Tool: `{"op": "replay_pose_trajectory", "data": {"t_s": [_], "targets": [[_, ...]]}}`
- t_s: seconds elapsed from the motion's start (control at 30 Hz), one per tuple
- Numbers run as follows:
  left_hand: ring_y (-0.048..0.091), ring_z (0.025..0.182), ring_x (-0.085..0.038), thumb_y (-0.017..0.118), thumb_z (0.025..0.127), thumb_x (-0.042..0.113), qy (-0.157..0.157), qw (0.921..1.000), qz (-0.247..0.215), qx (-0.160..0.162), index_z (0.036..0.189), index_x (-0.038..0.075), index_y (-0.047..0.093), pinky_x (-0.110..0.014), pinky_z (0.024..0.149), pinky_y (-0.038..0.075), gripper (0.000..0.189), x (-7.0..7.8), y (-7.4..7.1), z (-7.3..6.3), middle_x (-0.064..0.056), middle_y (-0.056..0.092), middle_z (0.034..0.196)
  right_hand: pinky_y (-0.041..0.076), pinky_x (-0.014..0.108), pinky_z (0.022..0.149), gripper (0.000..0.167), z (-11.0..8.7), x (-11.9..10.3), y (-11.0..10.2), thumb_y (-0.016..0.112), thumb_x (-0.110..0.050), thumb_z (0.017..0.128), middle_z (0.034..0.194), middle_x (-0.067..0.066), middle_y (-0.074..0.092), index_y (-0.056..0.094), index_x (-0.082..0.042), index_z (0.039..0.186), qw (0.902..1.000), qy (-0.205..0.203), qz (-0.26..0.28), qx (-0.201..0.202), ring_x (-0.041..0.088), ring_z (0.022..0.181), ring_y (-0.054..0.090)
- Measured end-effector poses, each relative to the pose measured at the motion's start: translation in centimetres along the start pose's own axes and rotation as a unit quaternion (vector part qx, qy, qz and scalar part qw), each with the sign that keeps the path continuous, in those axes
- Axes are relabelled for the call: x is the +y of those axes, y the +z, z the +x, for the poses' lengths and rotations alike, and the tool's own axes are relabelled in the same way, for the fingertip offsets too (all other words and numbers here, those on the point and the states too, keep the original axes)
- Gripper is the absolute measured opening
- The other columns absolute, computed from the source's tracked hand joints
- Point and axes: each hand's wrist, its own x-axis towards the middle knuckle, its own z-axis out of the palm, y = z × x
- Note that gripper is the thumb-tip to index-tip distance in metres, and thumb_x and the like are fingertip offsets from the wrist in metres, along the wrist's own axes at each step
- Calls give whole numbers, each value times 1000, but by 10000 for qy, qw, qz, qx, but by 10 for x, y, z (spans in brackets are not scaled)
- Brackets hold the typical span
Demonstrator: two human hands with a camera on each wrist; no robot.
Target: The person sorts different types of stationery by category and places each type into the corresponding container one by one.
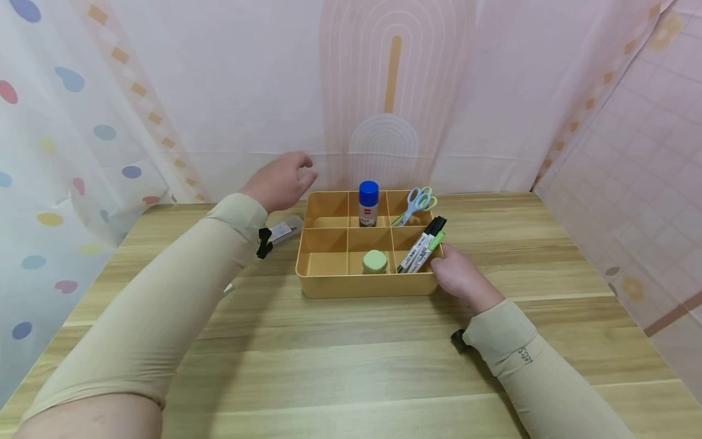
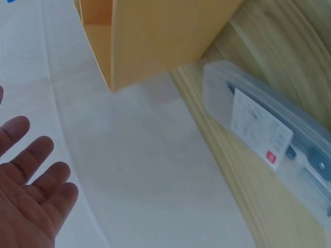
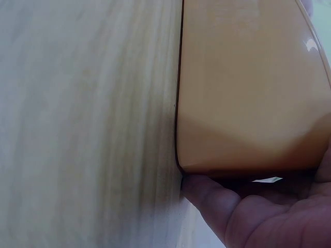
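Observation:
A yellow desk organizer box (image 1: 367, 286) with several compartments stands on the table. My right hand (image 1: 459, 277) grips its right side near the front corner; in the right wrist view, fingers (image 3: 212, 201) touch the box's corner low down, near the tabletop. My left hand (image 1: 282, 180) is raised above the table's back edge, left of the box, holding nothing; its fingers are spread and slightly bent in the left wrist view. Below it, a clear plastic case (image 2: 258, 124) with a white label and dark contents lies on the table, partly hidden by the left sleeve in the head view.
Inside the box stand a blue-capped glue stick (image 1: 368, 204), scissors (image 1: 418, 204) with blue and green handles, markers (image 1: 422, 247), and a round light-green lidded item (image 1: 375, 261). A small pale object (image 1: 228, 289) shows beside the left sleeve. A patterned curtain (image 1: 247, 91) hangs behind the table.

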Motion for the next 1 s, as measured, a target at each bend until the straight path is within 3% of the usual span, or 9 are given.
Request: {"op": "replay_pose_trajectory", "data": {"t_s": [0.07,0.7,0.87,1.0], "targets": [[41,151,-41,37,111,47,-52,10000,5,-15,152,3,48,-58,125,32,62,-4,-1,-2,-18,44,164,43,57,113,59,0,2,0,37,-14,101,138,23,60,41,0,158,10000,-59,-34,25,36,122,54],[45,146,-46,41,110,40,-391,9984,222,-348,150,-3,46,-62,122,35,59,-40,-2,-26,-27,47,158,38,59,119,59,-3,3,-4,35,-16,103,146,24,55,38,0,160,10000,-84,-39,-27,36,130,50],[45,145,-48,40,111,41,-472,9971,293,-523,152,-4,44,-64,121,35,61,-51,1,-34,-28,46,158,39,59,118,59,-3,2,-5,37,-16,101,143,24,57,40,1,158,9999,-68,-140,35,36,128,50],[46,144,-49,42,111,41,-515,9968,283,-548,152,-4,44,-64,120,36,61,-60,5,-41,-29,47,157,37,61,120,61,-3,1,-5,37,-16,102,150,25,53,35,0,161,9998,20,-189,-25,37,131,49]]}}
